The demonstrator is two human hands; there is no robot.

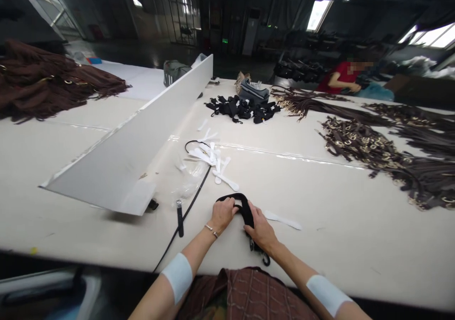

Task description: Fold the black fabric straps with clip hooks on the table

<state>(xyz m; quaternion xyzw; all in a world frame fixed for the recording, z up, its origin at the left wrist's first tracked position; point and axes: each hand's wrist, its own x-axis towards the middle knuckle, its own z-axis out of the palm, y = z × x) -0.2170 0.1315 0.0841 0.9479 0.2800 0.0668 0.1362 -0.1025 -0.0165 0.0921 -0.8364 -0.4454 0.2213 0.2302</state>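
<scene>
A black strap [244, 207] with dark hooks at its near end lies bent between my hands, close to the table's front edge. My left hand [223, 213] is closed on the strap's left part, fingers curled round it. On the other side, my right hand [261, 227] wraps the thicker folded part, its thumb across the front. The hook [266, 259] hangs out below my right hand, near my body. A white flat strip [283, 220] lies just right of my right hand.
White strips [223, 180] lie ahead beside clear plastic. A dark cord [194, 199] and a blade-like tool [180, 219] are on the left. A white divider [117, 168] stands further left. Black straps [245, 109], brown straps [366, 142] and a person [343, 78] are beyond.
</scene>
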